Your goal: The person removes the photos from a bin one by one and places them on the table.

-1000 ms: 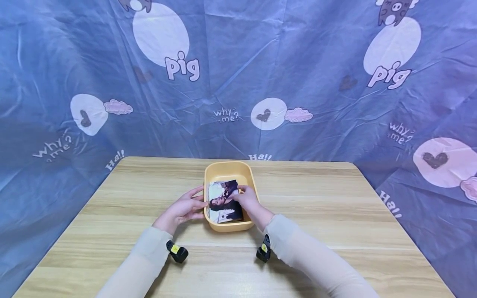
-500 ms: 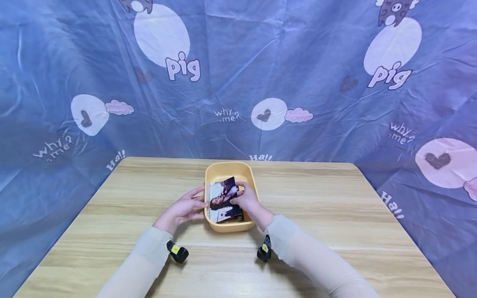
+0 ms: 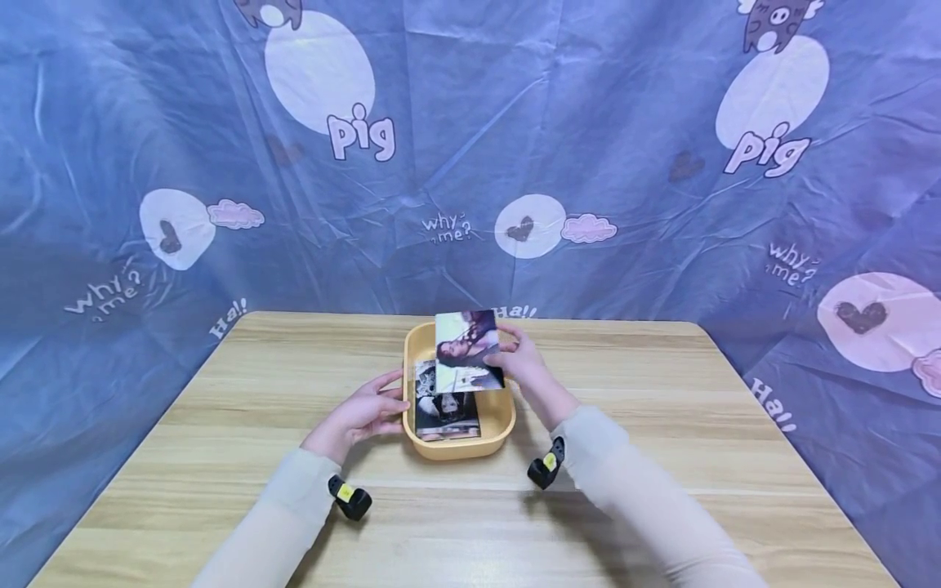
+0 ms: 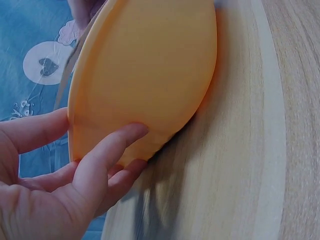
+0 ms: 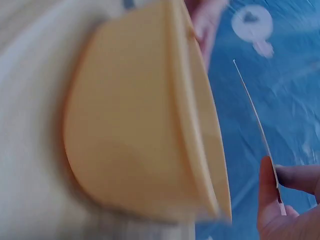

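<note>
My right hand [image 3: 525, 359] pinches a colour photo print [image 3: 459, 347] by its right edge, thumb on its face, and holds it raised over the yellow plastic bin [image 3: 496, 425]. In the right wrist view this print [image 5: 255, 110] appears edge-on between thumb and fingers, apart from the bin's rim. More photo prints [image 3: 448, 412], a dark black-and-white one on top, lie inside the bin. My left hand [image 3: 363, 412] holds the bin's left side, thumb at the rim; in the left wrist view its fingers [image 4: 112, 147] press the outer wall.
The bin stands on a light wood-grain table [image 3: 294, 367], towards its far edge. Behind and beside the table hangs a blue patterned cloth [image 3: 470, 163]. Small black cameras [image 3: 349, 498] are strapped to both wrists.
The right hand has lifted the top colour print off the pile, up and away to the right, uncovering the black-and-white one. My left hand has stayed at the bin.
</note>
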A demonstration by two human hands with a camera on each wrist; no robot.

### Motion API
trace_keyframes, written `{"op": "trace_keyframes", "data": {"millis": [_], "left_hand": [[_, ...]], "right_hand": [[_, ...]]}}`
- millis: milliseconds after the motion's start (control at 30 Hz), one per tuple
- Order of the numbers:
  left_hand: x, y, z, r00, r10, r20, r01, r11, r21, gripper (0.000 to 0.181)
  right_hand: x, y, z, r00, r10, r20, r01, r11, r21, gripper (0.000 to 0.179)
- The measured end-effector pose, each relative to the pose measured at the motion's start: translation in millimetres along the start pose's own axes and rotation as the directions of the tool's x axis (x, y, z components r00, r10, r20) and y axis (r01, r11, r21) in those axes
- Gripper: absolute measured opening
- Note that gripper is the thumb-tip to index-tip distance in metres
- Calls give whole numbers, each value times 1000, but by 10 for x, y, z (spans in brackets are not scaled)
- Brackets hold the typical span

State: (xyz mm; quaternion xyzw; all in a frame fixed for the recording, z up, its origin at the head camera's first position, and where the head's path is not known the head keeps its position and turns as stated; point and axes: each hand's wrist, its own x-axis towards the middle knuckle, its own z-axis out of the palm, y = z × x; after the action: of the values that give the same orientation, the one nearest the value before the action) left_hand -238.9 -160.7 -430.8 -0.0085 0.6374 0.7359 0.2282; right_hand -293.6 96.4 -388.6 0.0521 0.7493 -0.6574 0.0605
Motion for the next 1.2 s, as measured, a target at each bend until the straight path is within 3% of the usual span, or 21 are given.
{"op": "trace_keyframes", "data": {"millis": [133,300,500,767,1100,1200], "left_hand": [[3,6,0,1000,4,4,-4,1000,2,78],[-2,17,-2,1000,2,-6,-2,1000,5,79],[-14,30,-7,1000,3,-9,-3,1000,10,79],[-27,46,-3,1000,-5,-10,5,1000,6,79],[-17,55,3,1000,-5,-7,5,1000,25,77],[-10,45,3,1000,-8,-12,9,1000,28,77]], "right_hand": [[137,-20,-310,1000,16,-2,-15,992,123,68],[295,26,-686,999,43,18,-46,958,284,70],[429,152,-1051,995,92,32,-97,927,362,73],[564,418,-1195,981,190,-39,-186,978,92,71],[667,575,-1148,986,162,-33,-162,987,12,66],[667,605,-1101,985,165,-45,-163,986,30,66]]}}
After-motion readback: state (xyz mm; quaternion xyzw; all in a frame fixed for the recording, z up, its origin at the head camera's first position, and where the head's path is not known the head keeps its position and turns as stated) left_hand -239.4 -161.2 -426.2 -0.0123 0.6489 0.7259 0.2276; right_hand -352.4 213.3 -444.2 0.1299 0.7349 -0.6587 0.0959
